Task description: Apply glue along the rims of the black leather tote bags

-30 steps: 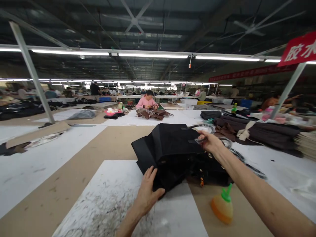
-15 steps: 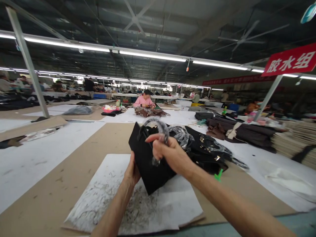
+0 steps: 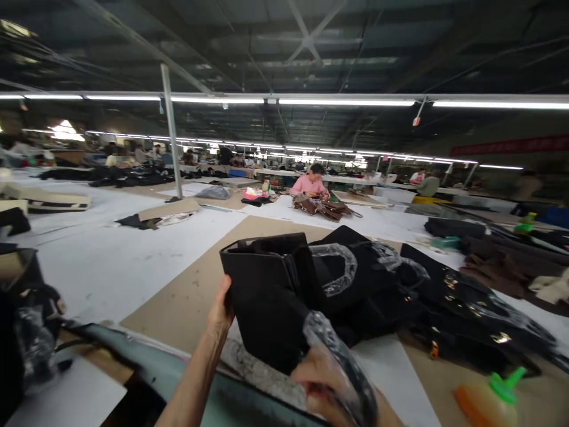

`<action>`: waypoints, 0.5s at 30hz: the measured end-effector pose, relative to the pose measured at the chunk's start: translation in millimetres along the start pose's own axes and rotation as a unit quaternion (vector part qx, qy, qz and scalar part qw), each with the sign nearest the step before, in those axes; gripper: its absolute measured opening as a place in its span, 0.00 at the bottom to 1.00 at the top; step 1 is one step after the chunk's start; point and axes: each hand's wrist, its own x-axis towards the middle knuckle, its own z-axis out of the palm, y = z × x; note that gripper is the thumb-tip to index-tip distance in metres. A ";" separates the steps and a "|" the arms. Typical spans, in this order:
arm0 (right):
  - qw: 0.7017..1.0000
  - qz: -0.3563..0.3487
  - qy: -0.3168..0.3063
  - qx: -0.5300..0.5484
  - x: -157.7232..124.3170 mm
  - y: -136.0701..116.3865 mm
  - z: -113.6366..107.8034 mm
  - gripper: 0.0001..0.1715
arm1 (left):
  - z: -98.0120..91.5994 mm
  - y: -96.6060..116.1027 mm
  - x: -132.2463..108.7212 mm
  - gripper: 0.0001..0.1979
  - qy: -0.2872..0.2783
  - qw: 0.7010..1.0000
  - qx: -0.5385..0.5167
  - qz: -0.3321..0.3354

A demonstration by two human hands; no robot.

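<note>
A black handbag (image 3: 271,290) is held up over the table edge, its top open and facing away from me. My left hand (image 3: 221,308) grips the bag's left side, fingers closed on the edge. My right hand (image 3: 326,382), low and blurred, is closed round the bag's plastic-wrapped handle (image 3: 344,362). A second wrapped handle (image 3: 340,267) arches over the bag's far side. More black handbags (image 3: 466,308) with gold fittings lie in a heap just to the right.
An orange glue bottle with a green cap (image 3: 486,403) lies at the lower right. Dark bags (image 3: 22,332) stand at my left. A person in pink (image 3: 310,184) works at a far table. A metal post (image 3: 172,130) rises at the left.
The view has swung left and down. The bag has come nearer and tipped open-side up; my right hand has dropped low with the wrapped handle. My left hand stays on the bag's side.
</note>
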 end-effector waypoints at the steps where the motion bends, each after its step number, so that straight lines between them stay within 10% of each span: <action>1: 0.999 -0.036 0.004 -0.004 -10.3 16.8 8.8 0.18 | -4.6 5.2 -2.5 0.33 -0.012 0.999 0.022 0.027; 8: 0.994 0.019 0.069 -0.080 -55.0 58.1 26.5 0.14 | -17.4 14.2 -17.4 0.40 -0.090 0.975 0.183 0.089; 15: 0.962 0.168 0.107 0.186 18.7 7.0 -22.4 0.12 | -11.0 18.2 -12.0 0.32 -0.035 0.983 0.170 0.065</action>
